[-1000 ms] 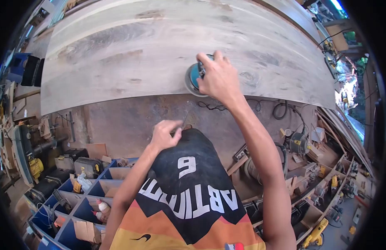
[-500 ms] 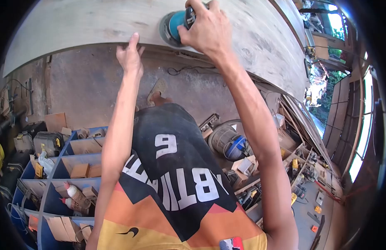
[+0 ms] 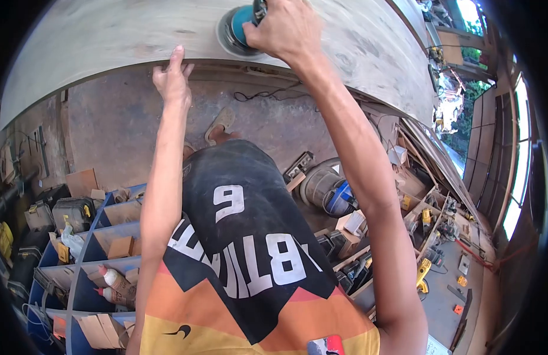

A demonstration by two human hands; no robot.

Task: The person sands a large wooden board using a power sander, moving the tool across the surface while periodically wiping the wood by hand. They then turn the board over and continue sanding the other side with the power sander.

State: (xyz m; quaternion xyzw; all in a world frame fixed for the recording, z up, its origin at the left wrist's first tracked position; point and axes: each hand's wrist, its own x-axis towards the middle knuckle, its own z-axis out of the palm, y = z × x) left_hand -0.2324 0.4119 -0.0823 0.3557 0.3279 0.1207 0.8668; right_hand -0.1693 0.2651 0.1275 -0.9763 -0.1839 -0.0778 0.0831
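Note:
A wide, pale wooden board point(image 3: 114, 44) with darker blotches spans the top of the view. My right hand point(image 3: 289, 29) is closed over a teal and black power sander point(image 3: 241, 25). The sander's round base rests on the board near its front edge; its top is partly cut off by the frame. To the left of it, my left hand point(image 3: 174, 83) grips the board's front edge, thumb on the top face. Its other fingers are curled at and under the edge, partly hidden.
Below the board, a cable point(image 3: 256, 96) lies on the concrete floor. A blue divided shelf point(image 3: 79, 284) with glue bottles point(image 3: 117, 281) and wood offcuts stands at lower left. A shop vacuum point(image 3: 339, 198) is at centre right, beside tool compartments and yellow power tools point(image 3: 425, 271).
The view has shifted slightly. Sander and both hands appear a little farther left in the picture, as do the board's marks. Both holds are unchanged.

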